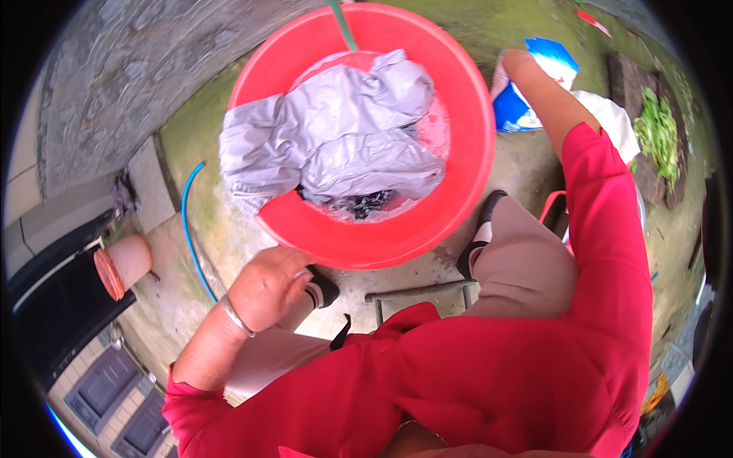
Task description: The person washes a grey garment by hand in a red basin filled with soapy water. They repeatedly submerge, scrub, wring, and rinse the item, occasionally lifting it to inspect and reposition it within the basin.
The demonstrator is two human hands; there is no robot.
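A large red plastic tub [366, 246] stands on the ground in front of me. Wet light-grey cloth [343, 131], seemingly a garment, is heaped in it, and its left end hangs over the rim. Dark fabric [372, 203] shows below it in sudsy water. Beside the tub's near-left rim, my left hand [269, 286] is loosely curled and holds nothing; a silvery bracelet circles its wrist. My right hand [507, 71] reaches out to the right of the tub and grips a blue-and-white printed plastic bag [509, 109]. My forearm covers part of the bag.
A green hose [343, 26] hangs into the tub's far side. Left of it, a blue hose [188, 212] lies on the concrete near a pale bucket [130, 260]. At right are a white bag [610, 120] and leafy greens [658, 137]. A metal stool frame [421, 291] stands below me.
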